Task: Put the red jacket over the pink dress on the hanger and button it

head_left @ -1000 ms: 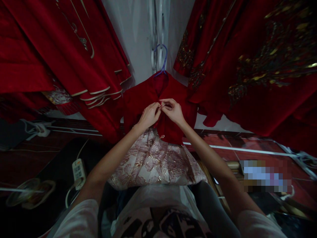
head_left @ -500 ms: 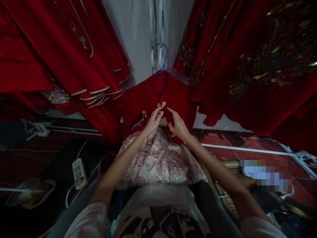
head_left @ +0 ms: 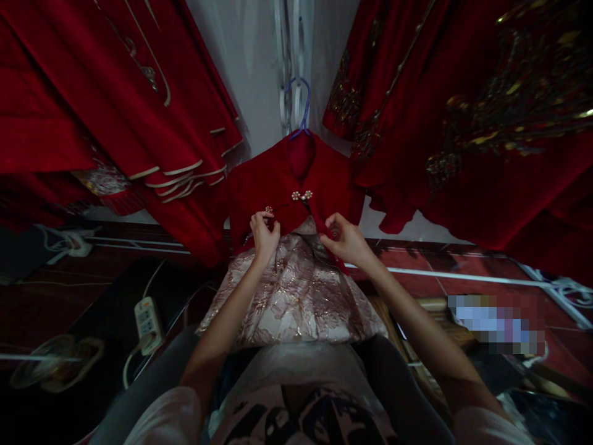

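A short red jacket hangs in front of me on a blue hanger. A pearly flower clasp joins its two front edges below the neck opening. Under it spreads a pale pink brocade skirt with a shiny floral pattern, over my lap. My left hand has its fingers curled on the lower left front of the jacket, beside a small flower ornament. With thumb and fingers closed, my right hand grips the jacket's lower right front edge. The cloth between its fingertips is partly hidden.
More red garments with pale trim hang at left; red garments with gold beading hang at right. A white power strip lies on a dark surface at left. A white floor rail and a wooden seat are at right.
My hands have moved apart and down from the clasp, the left one to the lower left front, the right one slightly rightward. The clasp's halves, close together before, now sit spread and joined.
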The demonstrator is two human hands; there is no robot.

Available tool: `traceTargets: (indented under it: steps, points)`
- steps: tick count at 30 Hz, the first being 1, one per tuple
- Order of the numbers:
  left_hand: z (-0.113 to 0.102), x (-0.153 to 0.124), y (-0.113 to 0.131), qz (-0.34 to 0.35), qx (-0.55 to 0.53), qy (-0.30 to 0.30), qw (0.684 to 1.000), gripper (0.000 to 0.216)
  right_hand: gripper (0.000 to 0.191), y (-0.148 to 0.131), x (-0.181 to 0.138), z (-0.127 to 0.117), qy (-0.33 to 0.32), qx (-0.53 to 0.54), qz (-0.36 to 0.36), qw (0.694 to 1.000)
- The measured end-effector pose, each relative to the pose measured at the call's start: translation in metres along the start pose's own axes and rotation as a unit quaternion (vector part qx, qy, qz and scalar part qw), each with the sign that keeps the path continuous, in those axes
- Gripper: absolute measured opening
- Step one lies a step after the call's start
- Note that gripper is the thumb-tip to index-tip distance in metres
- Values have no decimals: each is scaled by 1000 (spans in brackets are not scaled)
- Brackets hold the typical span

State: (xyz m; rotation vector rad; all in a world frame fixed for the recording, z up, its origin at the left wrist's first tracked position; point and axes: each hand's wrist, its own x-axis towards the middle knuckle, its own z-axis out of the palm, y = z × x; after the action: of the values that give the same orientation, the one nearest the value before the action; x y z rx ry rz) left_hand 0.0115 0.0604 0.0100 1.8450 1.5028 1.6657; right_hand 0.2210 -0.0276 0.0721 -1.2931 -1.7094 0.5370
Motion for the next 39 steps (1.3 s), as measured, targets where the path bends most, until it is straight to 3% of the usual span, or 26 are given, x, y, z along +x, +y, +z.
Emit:
traceTargets:
  steps: [4,8,11,15,19,23,28,39]
  points:
    - [-3,9,-12,-6,-7,-41,999,27,36,-8,3,21,-94,251,32,963]
    - [-1,16,-16,-15,-64,-58,996,22,45,-15,9,42,-137,337,20,931]
    - [-1,18,-16,-41,-119,-53,991,15,41,-10,23,64,-105,300,2,948]
    - [-2,17,-13,-64,-166,-28,984,14,31,4,51,97,-2,179,-11,984]
    - [-5,15,-11,-69,-197,-47,977,23,22,14,70,116,69,109,-50,990]
    - [-9,15,-13,-63,-204,-79,974,33,17,16,73,120,64,109,-60,990]
    - [-10,17,-17,-61,-205,-71,974,32,27,16,74,115,41,151,-32,987]
    - [-15,20,-13,-15,-119,-73,990,28,15,11,76,112,77,88,-60,991]
